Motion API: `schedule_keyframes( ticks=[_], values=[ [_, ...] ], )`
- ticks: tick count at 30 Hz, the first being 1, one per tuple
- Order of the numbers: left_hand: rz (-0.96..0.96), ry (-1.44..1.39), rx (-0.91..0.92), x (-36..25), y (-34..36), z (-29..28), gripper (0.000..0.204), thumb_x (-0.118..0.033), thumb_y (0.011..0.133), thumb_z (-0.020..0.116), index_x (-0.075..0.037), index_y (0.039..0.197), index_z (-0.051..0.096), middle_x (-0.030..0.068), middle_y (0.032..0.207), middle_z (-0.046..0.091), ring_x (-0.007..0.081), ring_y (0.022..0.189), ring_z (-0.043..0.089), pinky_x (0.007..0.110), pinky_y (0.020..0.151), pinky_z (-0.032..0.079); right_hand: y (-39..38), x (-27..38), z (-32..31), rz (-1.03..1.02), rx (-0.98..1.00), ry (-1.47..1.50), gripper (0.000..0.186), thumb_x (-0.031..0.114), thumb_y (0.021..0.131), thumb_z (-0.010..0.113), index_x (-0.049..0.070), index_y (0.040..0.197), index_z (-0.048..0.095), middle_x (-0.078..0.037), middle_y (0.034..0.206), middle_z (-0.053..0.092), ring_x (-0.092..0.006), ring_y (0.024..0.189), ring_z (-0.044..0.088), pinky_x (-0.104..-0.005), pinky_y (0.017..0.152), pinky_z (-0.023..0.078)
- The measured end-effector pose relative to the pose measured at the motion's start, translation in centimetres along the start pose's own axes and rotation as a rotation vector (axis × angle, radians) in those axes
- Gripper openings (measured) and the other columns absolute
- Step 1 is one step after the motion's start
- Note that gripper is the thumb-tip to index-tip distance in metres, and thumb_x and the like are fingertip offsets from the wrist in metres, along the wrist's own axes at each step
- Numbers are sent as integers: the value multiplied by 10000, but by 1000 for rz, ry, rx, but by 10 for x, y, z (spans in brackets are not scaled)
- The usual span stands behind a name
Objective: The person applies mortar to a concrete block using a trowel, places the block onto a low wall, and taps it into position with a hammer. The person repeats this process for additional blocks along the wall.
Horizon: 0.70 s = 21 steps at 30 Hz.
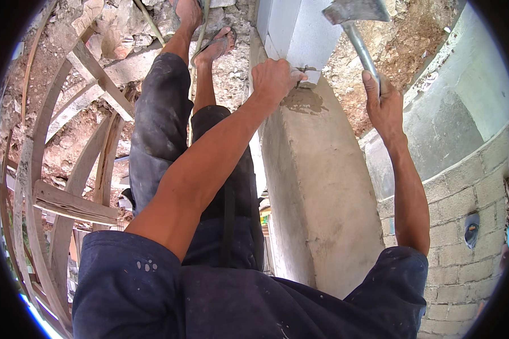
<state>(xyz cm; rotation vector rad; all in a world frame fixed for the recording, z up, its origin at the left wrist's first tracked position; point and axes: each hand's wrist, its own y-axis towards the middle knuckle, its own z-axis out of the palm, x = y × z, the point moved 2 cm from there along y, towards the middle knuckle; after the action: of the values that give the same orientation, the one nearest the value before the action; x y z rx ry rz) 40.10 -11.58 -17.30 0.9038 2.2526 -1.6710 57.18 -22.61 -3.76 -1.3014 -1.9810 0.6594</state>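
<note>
My right hand [383, 101] grips the metal handle of a hatchet [357, 12], its broad blade raised at the top of the view, apart from the wall. My left hand [272, 82] is closed at the lower left corner of a pale grey block [308, 31]. Its thumb side points toward a dark, rough patch on the block's lower end; whatever the fingers hold is hidden. Below the block runs a plastered wall top [328, 169], with a patch of darker mortar [304, 103] beside my left hand.
Curved wooden framing [68, 198] stands on the left over rubble. My sandalled feet [215, 48] are at the upper left, near thin poles. A grey block wall [464, 226] curves along the right, with a smooth plastered surface [444, 133] above it. Reddish soil [415, 51] lies between.
</note>
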Motion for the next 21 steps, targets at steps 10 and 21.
schedule_keyframes(
  ticks=[10, 21],
  values=[
    [24, -21, 1, 4, -1, 5, 524, -536, 698, 749, -14, 723, 716, 183, 636, 653, 322, 633, 670, 416, 570, 496, -11, -8, 2, 63, 228, -134, 518, 478, 971, 473, 15, 753, 555, -164, 557, 569, -329, 503, 588, -443, 492, 429],
    [9, -32, -35, 4, 0, 6, 559, -572, 696, 731, -15, 736, 717, 184, 650, 657, 319, 634, 671, 428, 560, 490, -7, -5, 0, 70, 237, -154, 545, 496, 968, 467, 8, 751, 575, -166, 540, 545, -323, 498, 574, -442, 500, 439]
  ],
)
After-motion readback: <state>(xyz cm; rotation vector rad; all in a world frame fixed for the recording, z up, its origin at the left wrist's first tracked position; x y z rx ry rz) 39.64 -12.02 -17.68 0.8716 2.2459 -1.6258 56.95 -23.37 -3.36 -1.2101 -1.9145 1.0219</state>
